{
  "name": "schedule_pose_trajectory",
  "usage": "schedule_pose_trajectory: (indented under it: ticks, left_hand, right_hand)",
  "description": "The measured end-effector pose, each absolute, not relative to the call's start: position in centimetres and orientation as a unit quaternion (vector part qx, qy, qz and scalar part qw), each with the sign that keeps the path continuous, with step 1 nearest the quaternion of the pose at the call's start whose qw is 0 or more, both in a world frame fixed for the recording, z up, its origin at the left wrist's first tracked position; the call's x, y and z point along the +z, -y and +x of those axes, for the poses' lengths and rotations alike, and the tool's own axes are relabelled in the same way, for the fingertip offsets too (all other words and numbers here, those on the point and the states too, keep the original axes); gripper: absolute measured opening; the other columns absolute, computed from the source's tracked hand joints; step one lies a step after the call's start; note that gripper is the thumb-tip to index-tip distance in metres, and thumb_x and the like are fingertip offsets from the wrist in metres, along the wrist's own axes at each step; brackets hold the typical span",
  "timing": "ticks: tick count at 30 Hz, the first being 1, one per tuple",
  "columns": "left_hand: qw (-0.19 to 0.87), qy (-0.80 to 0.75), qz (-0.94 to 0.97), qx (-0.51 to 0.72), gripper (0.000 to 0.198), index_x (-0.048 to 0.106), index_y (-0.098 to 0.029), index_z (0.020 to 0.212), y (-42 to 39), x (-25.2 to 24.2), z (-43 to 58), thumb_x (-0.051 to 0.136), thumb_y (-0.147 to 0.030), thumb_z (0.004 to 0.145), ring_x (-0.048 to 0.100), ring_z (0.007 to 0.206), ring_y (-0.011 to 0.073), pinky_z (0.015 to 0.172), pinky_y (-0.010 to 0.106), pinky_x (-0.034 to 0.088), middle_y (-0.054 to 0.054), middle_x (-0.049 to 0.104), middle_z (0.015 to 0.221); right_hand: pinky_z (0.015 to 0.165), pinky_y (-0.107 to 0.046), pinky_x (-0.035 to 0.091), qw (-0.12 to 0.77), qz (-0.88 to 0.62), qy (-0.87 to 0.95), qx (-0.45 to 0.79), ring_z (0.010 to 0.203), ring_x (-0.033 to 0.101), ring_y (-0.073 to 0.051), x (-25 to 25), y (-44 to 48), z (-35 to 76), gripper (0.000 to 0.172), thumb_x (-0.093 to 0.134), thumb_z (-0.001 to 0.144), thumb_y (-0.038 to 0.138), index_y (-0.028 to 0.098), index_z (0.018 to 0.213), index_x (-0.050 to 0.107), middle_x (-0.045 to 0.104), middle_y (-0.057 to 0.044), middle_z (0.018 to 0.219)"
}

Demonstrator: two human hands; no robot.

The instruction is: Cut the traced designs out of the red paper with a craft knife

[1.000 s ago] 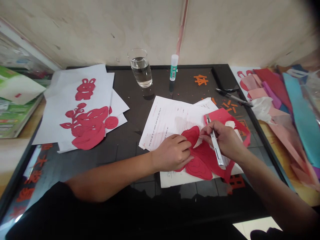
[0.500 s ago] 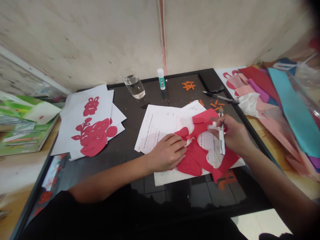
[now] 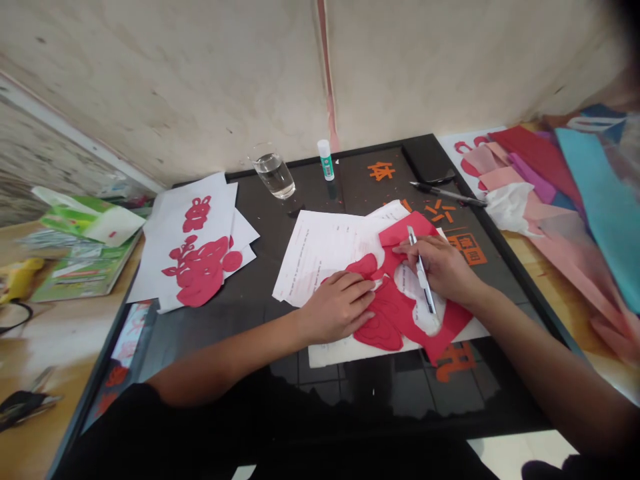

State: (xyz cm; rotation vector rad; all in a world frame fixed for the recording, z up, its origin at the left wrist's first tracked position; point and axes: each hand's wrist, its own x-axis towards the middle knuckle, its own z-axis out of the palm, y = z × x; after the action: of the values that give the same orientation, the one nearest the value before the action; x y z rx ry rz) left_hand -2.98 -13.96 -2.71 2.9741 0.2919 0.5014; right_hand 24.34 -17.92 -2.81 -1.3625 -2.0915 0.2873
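Note:
My left hand (image 3: pixel 337 308) lies flat with its fingers spread over the left part of a red paper cutout (image 3: pixel 383 320). My right hand (image 3: pixel 440 263) is closed round a slim white and clear pen-like tool (image 3: pixel 423 273), tilted above the red sheet's opening. Curved lines mark the red paper beneath my left fingers. Under the red paper are printed white sheets (image 3: pixel 320 247). Small white scraps lie by my left fingertips.
A glass of water (image 3: pixel 275 177), a glue stick (image 3: pixel 326 161) and a black pen (image 3: pixel 450 193) stand or lie at the back. Orange characters (image 3: pixel 381 171) are near them. Left are white sheets with red cutouts (image 3: pixel 200 270); right, coloured papers (image 3: pixel 600 193).
My right hand has moved left with the tool, which now leans more over the opening in the red paper. My left hand stays on the red paper. The view has shifted slightly left.

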Motion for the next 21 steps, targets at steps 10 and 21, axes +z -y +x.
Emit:
schedule_pose_trajectory:
  ticks: [10, 21]
  left_hand:
    - [0.121, -0.241, 0.934, 0.236, 0.029, 0.064, -0.016, 0.114, 13.3, -1.9, -2.0, 0.056, -0.034, 0.092, 0.052, 0.108, 0.0256, 0.093, 0.045, 0.046, 0.011, 0.057, 0.115]
    - [0.139, -0.123, 0.966, 0.182, 0.028, 0.065, -0.015, 0.116, 14.2, -2.0, -1.8, 0.052, -0.03, 0.095, 0.053, 0.112, 0.0244, 0.099, 0.043, 0.044, 0.008, 0.065, 0.12]
  right_hand:
    - [0.077, -0.041, 0.047, 0.35, -0.482, 0.798, 0.098, 0.082, 0.068, -0.024, -2.6, 18.0, 23.6, 0.022, 0.051, 0.085, 0.008, 0.023, 0.068, 0.049, 0.074, -0.006, 0.088]
    - [0.08, -0.043, 0.049, 0.335, -0.488, 0.802, 0.081, 0.092, 0.068, -0.027, -2.6, 18.0, 24.0, 0.02, 0.052, 0.084, 0.006, 0.023, 0.073, 0.054, 0.073, -0.005, 0.084]
